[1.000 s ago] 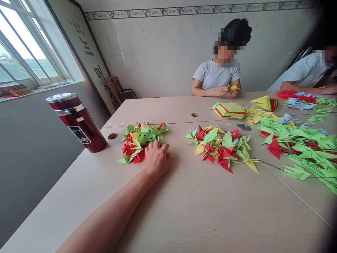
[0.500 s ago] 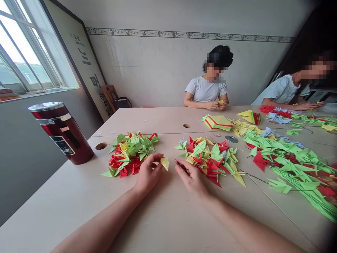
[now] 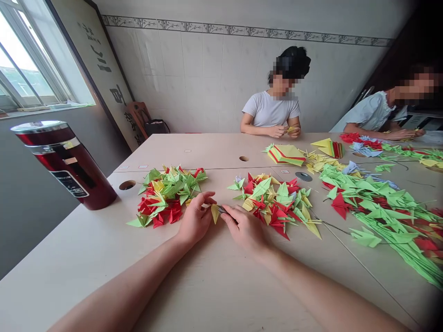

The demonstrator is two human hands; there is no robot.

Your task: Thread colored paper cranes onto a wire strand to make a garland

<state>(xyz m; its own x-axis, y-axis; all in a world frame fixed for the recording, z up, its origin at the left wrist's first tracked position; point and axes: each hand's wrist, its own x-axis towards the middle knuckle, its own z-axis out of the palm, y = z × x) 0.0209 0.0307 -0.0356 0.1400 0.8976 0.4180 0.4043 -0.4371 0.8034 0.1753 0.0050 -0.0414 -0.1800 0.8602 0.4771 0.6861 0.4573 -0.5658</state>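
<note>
Between its fingertips my left hand [image 3: 196, 220] pinches a small yellow folded paper [image 3: 215, 213]. My right hand [image 3: 244, 226] is closed on a thin dark pointed tool [image 3: 221, 209], whose tip meets the yellow paper. Just behind my left hand lies a pile of red, green and yellow paper cranes [image 3: 173, 191]. A second mixed pile of cranes [image 3: 273, 198] is behind and to the right of my right hand. What kind of tool it is cannot be made out.
A dark red thermos [image 3: 74, 166] stands at the left edge of the table [image 3: 194, 286]. Strings of green and red cranes [image 3: 377, 212] cover the right side. Stacked paper squares [image 3: 286, 154] lie farther back. Two people sit across the table, their hands on yellow paper.
My hands have come together, the right moving left, so the dark tool now touches the yellow paper. The view has shifted slightly, with the thermos farther left.
</note>
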